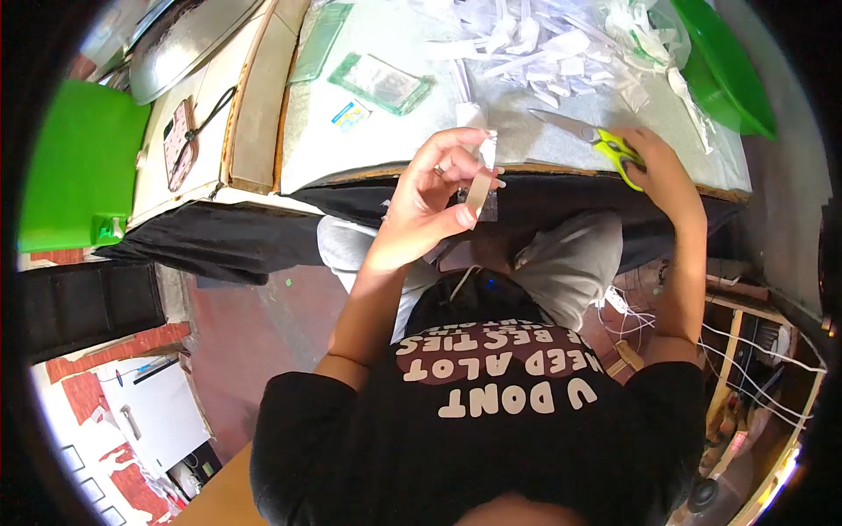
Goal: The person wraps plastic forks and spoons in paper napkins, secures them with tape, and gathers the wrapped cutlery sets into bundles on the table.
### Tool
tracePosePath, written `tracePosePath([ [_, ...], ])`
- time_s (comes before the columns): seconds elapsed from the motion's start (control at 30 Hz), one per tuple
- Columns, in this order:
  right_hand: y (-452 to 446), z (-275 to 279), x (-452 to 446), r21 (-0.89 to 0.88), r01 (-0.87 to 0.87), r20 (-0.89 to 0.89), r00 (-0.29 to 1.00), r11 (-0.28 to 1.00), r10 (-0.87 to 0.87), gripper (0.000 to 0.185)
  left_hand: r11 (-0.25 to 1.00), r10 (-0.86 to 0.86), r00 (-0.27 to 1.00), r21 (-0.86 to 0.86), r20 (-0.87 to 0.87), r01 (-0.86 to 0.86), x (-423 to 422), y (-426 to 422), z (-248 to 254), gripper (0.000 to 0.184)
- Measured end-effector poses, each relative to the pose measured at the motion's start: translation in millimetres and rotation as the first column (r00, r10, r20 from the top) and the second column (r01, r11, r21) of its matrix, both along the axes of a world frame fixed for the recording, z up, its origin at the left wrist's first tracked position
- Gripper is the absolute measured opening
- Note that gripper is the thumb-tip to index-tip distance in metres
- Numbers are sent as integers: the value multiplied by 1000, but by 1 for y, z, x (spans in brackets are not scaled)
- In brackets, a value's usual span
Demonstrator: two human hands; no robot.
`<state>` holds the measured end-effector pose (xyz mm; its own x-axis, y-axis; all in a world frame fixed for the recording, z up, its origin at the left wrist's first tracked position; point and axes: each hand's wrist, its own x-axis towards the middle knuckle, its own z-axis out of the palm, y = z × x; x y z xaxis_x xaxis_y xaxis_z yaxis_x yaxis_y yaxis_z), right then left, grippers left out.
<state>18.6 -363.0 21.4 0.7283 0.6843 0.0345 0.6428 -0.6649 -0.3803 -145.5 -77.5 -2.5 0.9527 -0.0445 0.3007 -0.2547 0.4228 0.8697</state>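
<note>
Green plastic bin, smooth-walled, far left; beside it a phone in a pink patterned case, black cord across it. Next, on the whitish tabletop: small blue-and-yellow card, then a flat, clear packet with green edges. Your left hand is raised at the table's front edge, thumb and bent fingers pinching a tan strip, narrow, flat, slightly curved; clear, glossy film shows just beside it. Further right, a loose heap of white strips, crumpled and thin. Scissors, grey metal blades pointing left, yellow-green handles; your right hand's fingers curl around these, but whether through the loops you cannot tell. Last, a curved green basin.
</note>
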Motion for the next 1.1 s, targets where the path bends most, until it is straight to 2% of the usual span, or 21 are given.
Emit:
tracePosePath([
  [0.03, -1, 7, -5, -68, -23, -30, 999, 997, 21, 40, 1000, 7, 1000, 21, -8, -7, -1, 1, 2, 68],
  [0.13, -14, 16, -15, 94, -134, -117, 983, 987, 144, 42, 996, 39, 999, 82, -26, -37, -3, 8, 3, 64],
  [0.17, -16, 25, -17, 91, -227, -156, 959, 970, 239, 46, 993, 54, 998, 104, -27, -51, -3, 10, 1, 63],
  [0.23, -16, 28, -27, 172, -206, -298, 921, 963, 251, 47, 990, 80, 996, 117, -43, -74, -3, 12, 1, 61],
  [0.27, -17, 29, -30, 210, -191, -365, 894, 959, 258, 47, 990, 91, 994, 111, -62, -84, -3, 12, 4, 60],
  [0.3, -22, 16, -29, 348, -111, -441, 857, 931, 267, 53, 990, 103, 991, 105, -81, -94, -4, 12, 5, 59],
  [0.4, -22, -10, -37, 559, 143, -628, 716, 817, 305, 57, 984, 123, 989, 138, -76, -111, -2, 14, 5, 57],
  [0.47, -17, -12, -37, 591, 33, -610, 672, 806, 420, 61, 978, 138, 988, 165, -67, -125, -3, 14, 8, 55],
  [0.57, -10, -24, -37, 576, 7, -645, 618, 818, 449, 61, 969, 144, 987, 214, -68, -126, -5, 13, 12, 55],
  [0.7, 1, -32, -39, 656, 2, -625, 561, 755, 542, 57, 946, 126, 986, 313, -106, -87, -8, 13, 14, 54],
  [0.83, 8, -25, -39, 613, -37, -638, 566, 789, 522, 56, 928, 109, 991, 367, -81, -72, -7, 10, 14, 53],
  [1.1, 10, -20, -40, 592, -62, -637, 574, 804, 514, 54, 940, 76, 995, 338, -60, -51, -6, 10, 9, 52],
])
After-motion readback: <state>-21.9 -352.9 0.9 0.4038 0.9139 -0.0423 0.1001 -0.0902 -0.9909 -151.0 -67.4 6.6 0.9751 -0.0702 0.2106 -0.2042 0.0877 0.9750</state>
